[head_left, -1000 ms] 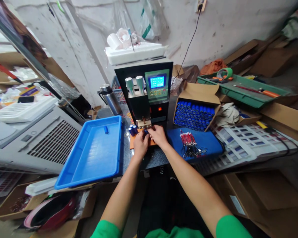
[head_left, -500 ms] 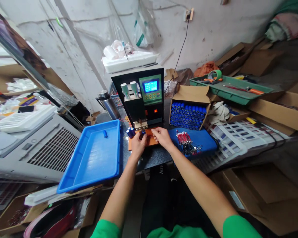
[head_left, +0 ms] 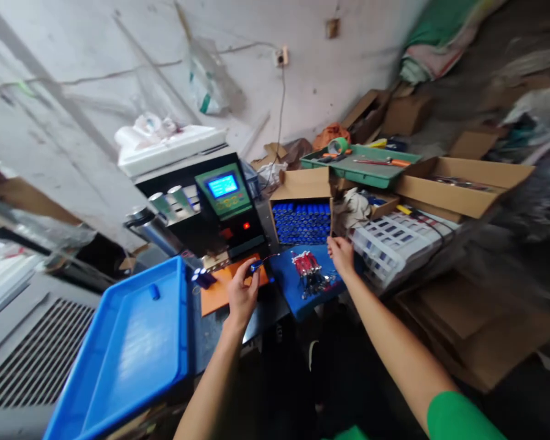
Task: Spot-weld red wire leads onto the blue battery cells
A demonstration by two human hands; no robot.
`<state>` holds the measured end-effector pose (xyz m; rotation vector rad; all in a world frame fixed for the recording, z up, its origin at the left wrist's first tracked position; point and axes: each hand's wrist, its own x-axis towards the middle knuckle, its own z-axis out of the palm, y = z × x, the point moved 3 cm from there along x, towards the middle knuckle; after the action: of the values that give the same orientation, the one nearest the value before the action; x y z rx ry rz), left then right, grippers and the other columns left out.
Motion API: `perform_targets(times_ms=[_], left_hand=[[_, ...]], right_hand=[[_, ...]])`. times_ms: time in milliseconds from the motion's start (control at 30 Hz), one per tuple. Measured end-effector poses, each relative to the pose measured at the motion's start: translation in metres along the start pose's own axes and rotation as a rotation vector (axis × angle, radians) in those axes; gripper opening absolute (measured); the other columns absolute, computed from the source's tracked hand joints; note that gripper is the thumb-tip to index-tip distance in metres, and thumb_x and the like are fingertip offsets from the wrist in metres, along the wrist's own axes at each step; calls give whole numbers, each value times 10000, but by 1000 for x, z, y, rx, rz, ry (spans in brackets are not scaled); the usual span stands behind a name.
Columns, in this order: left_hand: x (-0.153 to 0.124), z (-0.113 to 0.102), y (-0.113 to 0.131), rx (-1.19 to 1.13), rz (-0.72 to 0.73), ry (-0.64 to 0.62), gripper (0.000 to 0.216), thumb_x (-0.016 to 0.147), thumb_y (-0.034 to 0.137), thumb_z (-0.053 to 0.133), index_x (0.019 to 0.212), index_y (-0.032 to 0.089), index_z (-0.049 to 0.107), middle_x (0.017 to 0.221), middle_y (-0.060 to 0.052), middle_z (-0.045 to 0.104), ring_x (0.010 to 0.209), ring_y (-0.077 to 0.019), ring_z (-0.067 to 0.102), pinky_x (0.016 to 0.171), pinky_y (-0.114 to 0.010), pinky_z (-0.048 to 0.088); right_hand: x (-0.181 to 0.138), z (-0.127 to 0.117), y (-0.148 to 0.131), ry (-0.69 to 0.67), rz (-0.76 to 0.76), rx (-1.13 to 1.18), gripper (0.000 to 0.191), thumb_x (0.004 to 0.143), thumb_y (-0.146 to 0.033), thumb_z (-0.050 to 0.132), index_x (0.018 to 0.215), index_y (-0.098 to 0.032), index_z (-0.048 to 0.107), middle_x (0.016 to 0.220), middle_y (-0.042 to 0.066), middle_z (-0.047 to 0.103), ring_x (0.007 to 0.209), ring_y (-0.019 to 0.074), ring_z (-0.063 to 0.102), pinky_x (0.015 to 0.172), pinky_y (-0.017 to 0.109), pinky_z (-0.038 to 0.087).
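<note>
My left hand (head_left: 244,288) pinches a blue cylindrical battery cell (head_left: 255,266), held above the orange board (head_left: 220,294) in front of the black spot welder (head_left: 220,214). A thin wire sticks out from the cell toward the right. My right hand (head_left: 341,253) is raised at the right edge of the blue mat (head_left: 282,275), near the box of battery cells, its fingers curled together; whatever is between them is too small to make out. Red and black wire leads (head_left: 308,266) with white ends lie bunched on the mat. A few upright blue cells (head_left: 204,278) stand on the board's left.
A blue tray (head_left: 182,318) with one cell in it lies to the left. Behind the mat, a cardboard box (head_left: 302,183) is packed with blue cells. A steel flask (head_left: 153,229) stands beside the welder. Further right are a green tool tray (head_left: 362,168) and a white crate (head_left: 385,244).
The view has swung right. My left hand has brought the cell away from the welder's electrodes, a wire now showing on it. My right hand has moved right, past the wire leads.
</note>
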<state>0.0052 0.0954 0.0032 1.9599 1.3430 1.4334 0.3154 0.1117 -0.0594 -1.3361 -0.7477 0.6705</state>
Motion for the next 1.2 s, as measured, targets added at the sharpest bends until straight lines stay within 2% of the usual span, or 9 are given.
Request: perform_targets(times_ms=[167, 267, 400, 500, 700, 833, 1000, 1133, 1200], left_hand=[[56, 69, 38, 8, 195, -51, 343, 922, 307, 584, 1247, 210, 632, 1174, -89, 706, 1013, -219, 695, 924, -379, 555], [90, 104, 50, 74, 285, -72, 346, 927, 242, 558, 1263, 197, 625, 1230, -105, 683, 1134, -230, 651, 1035, -405, 493], [124, 137, 51, 152, 397, -141, 353, 932, 189, 517, 1269, 192, 625, 1320, -132, 638, 1251, -244, 583, 1113, -435, 409], [139, 150, 47, 250, 418, -182, 371, 923, 167, 507, 1273, 186, 627, 1356, -147, 616, 1257, -278, 576, 1108, -468, 386], [147, 158, 49, 457, 427, -239, 499, 840, 90, 518, 1332, 131, 593, 1396, -198, 571, 1136, -338, 630, 1020, -464, 434], [147, 163, 57, 666, 375, -343, 591, 865, 57, 413, 1448, 125, 475, 1478, -193, 490, 1061, -296, 668, 919, -400, 520], [140, 170, 68, 802, 250, -428, 670, 898, 85, 374, 1553, 191, 282, 1583, -158, 342, 1113, -274, 655, 879, -381, 560], [113, 153, 73, 655, 251, -374, 657, 924, 138, 413, 1559, 176, 247, 1617, -177, 250, 1122, -284, 651, 855, -395, 573], [80, 132, 73, 531, 313, -325, 575, 949, 162, 403, 1519, 147, 329, 1583, -178, 331, 1182, -282, 622, 890, -387, 564]], right_hand=[[-4, 9, 10, -15, -122, -112, 385, 785, -557, 571, 630, -204, 564, 531, -11, 531, 558, 163, 496, 575, 283, 394], [-4, 9, 10, -23, -127, -112, 380, 805, -549, 562, 624, -215, 555, 526, -12, 532, 562, 172, 500, 580, 285, 394], [-2, 7, 7, -17, -131, -111, 352, 823, -512, 554, 624, -221, 549, 546, -6, 544, 572, 177, 507, 599, 291, 397], [-1, 8, 7, -18, -137, -113, 348, 828, -499, 551, 616, -224, 539, 561, -5, 544, 577, 174, 499, 609, 291, 395], [-2, 9, 6, -33, -128, -108, 342, 844, -475, 542, 622, -215, 545, 574, -4, 537, 583, 167, 493, 612, 285, 389], [-2, 5, 7, -37, -117, -114, 341, 840, -480, 547, 631, -210, 550, 578, -9, 532, 579, 157, 485, 609, 277, 387], [-3, -2, 16, -20, -126, -144, 366, 832, -515, 556, 649, -199, 565, 572, -6, 553, 592, 159, 500, 628, 279, 399], [-2, -5, 22, -18, -125, -160, 370, 827, -517, 569, 651, -191, 573, 557, -15, 548, 579, 156, 510, 615, 278, 399], [-2, -6, 24, -25, -121, -143, 376, 822, -523, 577, 652, -188, 576, 555, -20, 546, 564, 151, 515, 605, 277, 404]])
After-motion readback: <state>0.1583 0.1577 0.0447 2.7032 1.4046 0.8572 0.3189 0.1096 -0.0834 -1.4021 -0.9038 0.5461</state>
